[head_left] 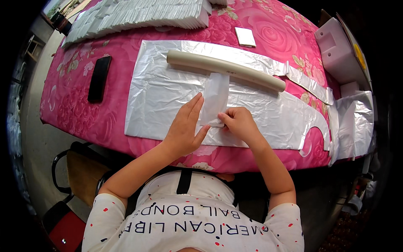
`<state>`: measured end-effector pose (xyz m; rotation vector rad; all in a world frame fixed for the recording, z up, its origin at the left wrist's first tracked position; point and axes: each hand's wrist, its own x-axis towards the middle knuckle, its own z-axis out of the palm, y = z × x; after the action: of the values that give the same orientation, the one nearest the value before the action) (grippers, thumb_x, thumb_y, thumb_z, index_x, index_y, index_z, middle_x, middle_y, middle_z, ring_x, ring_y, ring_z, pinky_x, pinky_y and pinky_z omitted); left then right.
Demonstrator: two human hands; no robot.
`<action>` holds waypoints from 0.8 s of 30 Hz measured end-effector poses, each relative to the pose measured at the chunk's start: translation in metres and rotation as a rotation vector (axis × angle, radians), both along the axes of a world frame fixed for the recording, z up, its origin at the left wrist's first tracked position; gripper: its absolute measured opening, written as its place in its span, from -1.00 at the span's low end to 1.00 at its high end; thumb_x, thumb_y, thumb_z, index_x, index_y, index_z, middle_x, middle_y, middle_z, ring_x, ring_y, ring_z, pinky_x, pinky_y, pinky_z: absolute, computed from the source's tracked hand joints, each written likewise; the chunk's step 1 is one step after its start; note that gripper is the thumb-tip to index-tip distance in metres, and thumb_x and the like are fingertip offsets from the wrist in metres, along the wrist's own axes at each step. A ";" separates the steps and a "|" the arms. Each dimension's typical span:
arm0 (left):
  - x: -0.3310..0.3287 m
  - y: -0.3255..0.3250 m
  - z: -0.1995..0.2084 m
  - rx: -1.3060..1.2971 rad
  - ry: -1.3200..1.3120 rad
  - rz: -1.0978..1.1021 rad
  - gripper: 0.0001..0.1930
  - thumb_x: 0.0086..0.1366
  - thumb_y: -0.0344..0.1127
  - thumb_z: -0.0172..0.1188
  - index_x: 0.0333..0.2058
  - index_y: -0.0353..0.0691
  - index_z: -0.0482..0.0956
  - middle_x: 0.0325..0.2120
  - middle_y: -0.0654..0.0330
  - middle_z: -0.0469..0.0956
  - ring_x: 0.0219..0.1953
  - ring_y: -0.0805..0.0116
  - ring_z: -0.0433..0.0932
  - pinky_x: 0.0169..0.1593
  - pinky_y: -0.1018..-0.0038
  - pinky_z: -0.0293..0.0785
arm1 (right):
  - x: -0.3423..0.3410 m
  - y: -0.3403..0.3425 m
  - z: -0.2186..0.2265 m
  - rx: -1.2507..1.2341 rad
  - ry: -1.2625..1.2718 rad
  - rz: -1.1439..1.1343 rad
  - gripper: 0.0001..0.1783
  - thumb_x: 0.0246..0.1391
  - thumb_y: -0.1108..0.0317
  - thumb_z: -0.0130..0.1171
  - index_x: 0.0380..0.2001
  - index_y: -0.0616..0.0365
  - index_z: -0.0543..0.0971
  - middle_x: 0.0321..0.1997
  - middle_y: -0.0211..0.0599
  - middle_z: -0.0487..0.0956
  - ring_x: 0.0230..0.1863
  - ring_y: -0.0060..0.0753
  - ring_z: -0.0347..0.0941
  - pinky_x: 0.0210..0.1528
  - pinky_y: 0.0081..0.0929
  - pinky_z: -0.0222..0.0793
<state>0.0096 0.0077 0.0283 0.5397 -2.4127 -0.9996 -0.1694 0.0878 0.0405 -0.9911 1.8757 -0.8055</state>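
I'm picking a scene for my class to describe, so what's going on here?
A person's right hand pinches the lower right corner of a whitish folded strip, while the left hand, fingers outstretched, lies along its left edge. The strip is over a large silvery sheet, with a beige tube lying across it just beyond the strip. Many folded packets are stacked at the table's far left.

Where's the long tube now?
In the head view, the long tube lies upper middle, across the silver plastic sheet, right of the black slab and beyond the right hand.
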 end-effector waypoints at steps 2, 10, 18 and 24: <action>-0.003 0.008 -0.002 -0.277 -0.148 -0.095 -0.28 0.14 -0.17 0.07 0.19 -0.43 0.02 0.22 -0.13 0.01 0.26 -0.02 0.02 0.27 0.22 -0.05 | -0.003 -0.003 0.000 0.041 -0.026 0.004 -0.70 0.05 0.27 0.11 -0.52 0.36 0.56 -0.65 -0.32 0.51 -0.64 -0.61 0.43 -0.56 -0.62 0.32; -0.008 0.023 -0.023 -0.405 -0.344 -0.059 -0.27 0.12 -0.08 0.06 0.16 -0.45 0.10 0.19 -0.11 0.08 0.27 0.06 0.01 0.28 0.26 -0.08 | 0.016 0.007 0.017 0.019 0.284 -0.026 -0.58 -0.16 0.33 0.28 -0.19 0.28 0.47 -0.39 -0.13 0.57 -0.37 -0.34 0.52 -0.31 -0.45 0.38; -0.019 0.009 -0.015 -0.356 -0.174 -0.007 -0.35 -0.04 -0.35 0.14 0.08 -0.45 0.23 0.03 -0.07 0.31 0.06 0.06 0.32 0.08 0.27 0.25 | -0.018 0.004 -0.012 -0.525 0.796 0.532 -0.39 -0.20 0.29 0.27 -0.01 0.21 0.41 0.15 -0.18 0.33 0.20 -0.20 0.19 0.20 -0.35 0.15; -0.022 -0.008 -0.017 -0.573 -0.175 -0.070 -0.52 -0.04 -0.46 0.09 -0.06 -0.42 0.38 -0.09 -0.01 0.44 -0.05 0.15 0.42 -0.02 0.33 0.35 | -0.029 -0.005 -0.008 -0.582 0.641 0.540 -0.53 -0.20 0.53 0.10 -0.09 0.20 0.47 0.06 -0.21 0.42 0.11 -0.15 0.29 0.13 -0.35 0.24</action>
<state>-0.0122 -0.0006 0.0118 0.3438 -2.7223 -0.2552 -0.1988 0.0829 0.0321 -2.2180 1.7370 -0.7595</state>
